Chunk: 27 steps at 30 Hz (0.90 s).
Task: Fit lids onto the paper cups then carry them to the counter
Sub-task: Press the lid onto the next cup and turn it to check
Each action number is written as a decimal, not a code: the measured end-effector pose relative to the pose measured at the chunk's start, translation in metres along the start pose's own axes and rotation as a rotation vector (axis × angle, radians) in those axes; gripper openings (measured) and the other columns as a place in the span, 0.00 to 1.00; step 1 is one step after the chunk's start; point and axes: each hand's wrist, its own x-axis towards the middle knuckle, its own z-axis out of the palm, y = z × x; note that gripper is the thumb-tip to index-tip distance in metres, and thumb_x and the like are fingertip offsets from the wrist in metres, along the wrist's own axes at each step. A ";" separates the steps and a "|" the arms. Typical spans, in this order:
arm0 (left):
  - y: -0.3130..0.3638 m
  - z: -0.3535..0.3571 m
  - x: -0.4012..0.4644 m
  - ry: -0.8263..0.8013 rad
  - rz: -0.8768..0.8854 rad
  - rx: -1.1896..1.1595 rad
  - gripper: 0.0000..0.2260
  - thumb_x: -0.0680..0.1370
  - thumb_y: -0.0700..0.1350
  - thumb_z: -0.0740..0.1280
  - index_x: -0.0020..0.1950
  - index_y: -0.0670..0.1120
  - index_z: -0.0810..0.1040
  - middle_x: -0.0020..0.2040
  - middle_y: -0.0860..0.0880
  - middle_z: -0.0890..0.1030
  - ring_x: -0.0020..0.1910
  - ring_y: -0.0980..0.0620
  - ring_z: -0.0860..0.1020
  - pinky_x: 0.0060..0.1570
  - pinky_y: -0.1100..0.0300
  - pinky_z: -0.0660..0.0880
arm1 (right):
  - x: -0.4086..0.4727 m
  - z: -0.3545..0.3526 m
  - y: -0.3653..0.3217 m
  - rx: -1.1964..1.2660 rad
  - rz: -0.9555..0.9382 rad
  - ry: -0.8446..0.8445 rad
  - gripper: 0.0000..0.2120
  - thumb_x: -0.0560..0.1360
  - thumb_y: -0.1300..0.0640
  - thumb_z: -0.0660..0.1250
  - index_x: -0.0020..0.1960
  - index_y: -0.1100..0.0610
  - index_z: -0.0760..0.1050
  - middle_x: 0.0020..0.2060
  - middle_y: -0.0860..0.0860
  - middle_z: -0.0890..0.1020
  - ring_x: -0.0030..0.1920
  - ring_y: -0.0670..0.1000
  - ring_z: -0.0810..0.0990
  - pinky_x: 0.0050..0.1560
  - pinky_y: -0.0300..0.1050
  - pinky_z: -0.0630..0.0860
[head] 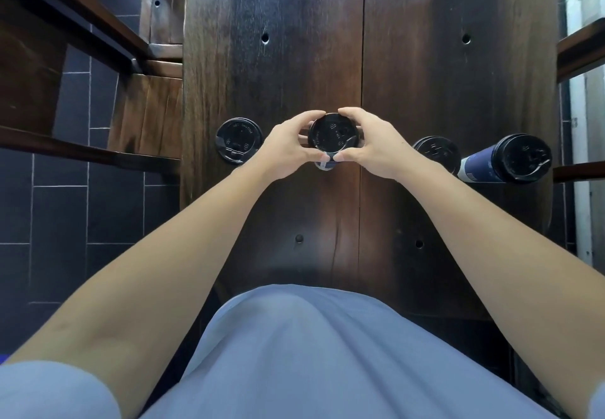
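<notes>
Centre cup: a dark blue paper cup (325, 165) stands on the desk (425, 74) near its middle, seen almost straight from above, so only a sliver of its wall shows below the lid.
Lid on centre cup: a black plastic lid (334, 137) sits across the cup's mouth; whether it is fully snapped down cannot be told.
Left hand: the left hand (288, 146) curls round the left rim of the lid, fingers over the far edge, thumb at the near edge against the cup wall.
Right hand: the right hand (370, 143) mirrors it on the right rim, fingers on the far edge, thumb low at the near side, close to the left thumb.
Grip: both hands are closed onto the lid's edge from opposite sides, so lid and cup lie between the two palms.
Loose lid: another black lid (238, 140) lies flat on the desk at its left edge, just left of the left hand, not touching it.
Lidded cup at right: a blue cup with a black lid (520, 158) stands near the desk's right edge, apart from the right hand.
Other lid at right: a further black lid (437, 153) shows between the right wrist and that cup; what is under it is hidden.
Floor: dark tiles (65, 215) left of the desk.
</notes>
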 end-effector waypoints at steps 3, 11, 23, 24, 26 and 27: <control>-0.008 -0.008 -0.008 0.050 0.004 -0.005 0.35 0.72 0.37 0.80 0.76 0.49 0.72 0.61 0.53 0.80 0.54 0.55 0.82 0.52 0.78 0.74 | 0.008 0.011 -0.006 0.027 -0.014 -0.013 0.39 0.71 0.57 0.79 0.78 0.54 0.65 0.71 0.51 0.76 0.69 0.53 0.76 0.72 0.52 0.73; -0.026 -0.010 -0.019 0.068 -0.007 -0.024 0.34 0.72 0.37 0.80 0.75 0.49 0.72 0.60 0.53 0.81 0.56 0.51 0.84 0.64 0.59 0.78 | 0.015 0.024 -0.014 0.038 -0.028 -0.068 0.38 0.73 0.57 0.78 0.78 0.53 0.65 0.70 0.49 0.76 0.69 0.48 0.75 0.68 0.41 0.71; -0.040 0.007 -0.027 0.118 -0.042 -0.138 0.40 0.69 0.37 0.82 0.79 0.49 0.71 0.68 0.51 0.81 0.58 0.57 0.82 0.62 0.72 0.74 | 0.045 0.056 -0.039 0.179 0.255 0.159 0.23 0.86 0.46 0.51 0.57 0.61 0.78 0.51 0.53 0.82 0.53 0.53 0.79 0.51 0.48 0.72; -0.040 0.006 -0.027 0.130 -0.049 -0.149 0.40 0.68 0.37 0.83 0.78 0.50 0.72 0.66 0.51 0.82 0.58 0.56 0.83 0.65 0.67 0.75 | 0.048 0.059 -0.040 0.165 0.270 0.154 0.24 0.86 0.45 0.49 0.56 0.60 0.78 0.51 0.53 0.81 0.53 0.53 0.79 0.53 0.49 0.74; -0.042 0.007 -0.028 0.145 -0.063 -0.170 0.41 0.67 0.37 0.84 0.77 0.50 0.73 0.63 0.52 0.83 0.58 0.54 0.84 0.67 0.58 0.77 | 0.051 0.065 -0.041 0.124 0.292 0.168 0.26 0.86 0.43 0.47 0.54 0.58 0.78 0.49 0.51 0.80 0.53 0.54 0.79 0.58 0.53 0.76; -0.042 0.008 -0.028 0.152 -0.065 -0.176 0.41 0.66 0.37 0.84 0.77 0.50 0.73 0.62 0.52 0.83 0.58 0.53 0.84 0.67 0.57 0.77 | 0.052 0.067 -0.042 0.095 0.304 0.188 0.25 0.86 0.43 0.47 0.52 0.56 0.78 0.48 0.51 0.80 0.52 0.54 0.79 0.58 0.53 0.77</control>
